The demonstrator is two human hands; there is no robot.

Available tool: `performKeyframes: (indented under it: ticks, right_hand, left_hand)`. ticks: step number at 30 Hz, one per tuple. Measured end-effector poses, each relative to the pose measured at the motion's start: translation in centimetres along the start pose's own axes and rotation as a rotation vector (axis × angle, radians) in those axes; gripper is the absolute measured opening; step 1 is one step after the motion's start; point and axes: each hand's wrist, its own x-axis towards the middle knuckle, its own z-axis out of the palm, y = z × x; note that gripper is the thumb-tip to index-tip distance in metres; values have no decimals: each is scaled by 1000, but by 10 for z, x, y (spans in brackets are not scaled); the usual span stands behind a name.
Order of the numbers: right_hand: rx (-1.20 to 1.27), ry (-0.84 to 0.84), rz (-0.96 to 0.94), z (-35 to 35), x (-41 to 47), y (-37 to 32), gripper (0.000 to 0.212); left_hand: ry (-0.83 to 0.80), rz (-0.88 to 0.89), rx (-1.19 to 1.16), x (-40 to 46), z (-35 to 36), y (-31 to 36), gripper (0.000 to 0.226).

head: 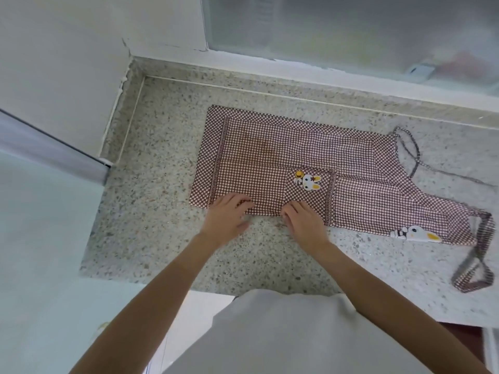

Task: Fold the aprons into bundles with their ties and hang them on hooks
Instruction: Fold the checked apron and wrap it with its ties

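The apron [283, 163] lies flat on the counter [162, 238], folded lengthwise, ties [478, 263] trailing at 3 o'clock. The left hand [226, 214] and right hand [303, 221] pinch its near edge at 6 o'clock — fingers curled on the cloth, probably to lift the next fold.

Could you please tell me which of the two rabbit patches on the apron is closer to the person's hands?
The rabbit patch with the yellow hat on the pocket, just above the right hand; the other rabbit patch lies far right, near the neck strap.
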Motion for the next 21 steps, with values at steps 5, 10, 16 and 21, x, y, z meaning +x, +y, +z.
performKeyframes:
  ticks: [5, 10, 16, 21]
  right_hand:
    - [-80, -24, 52, -2, -29, 18, 24]
    - [-193, -31, 225, -17, -53, 51, 37]
    - [-144, 47, 165, -32, -66, 69, 18]
    - [-43, 69, 226, -70, -47, 80, 31]
  left_hand:
    - [73, -39, 20, -2, 9, 5, 15]
    - [130, -106, 71, -1, -5, 17, 14]
    - [119, -109, 144, -3, -18, 19, 16]
    - [198, -174, 139, 12, -43, 12, 8]
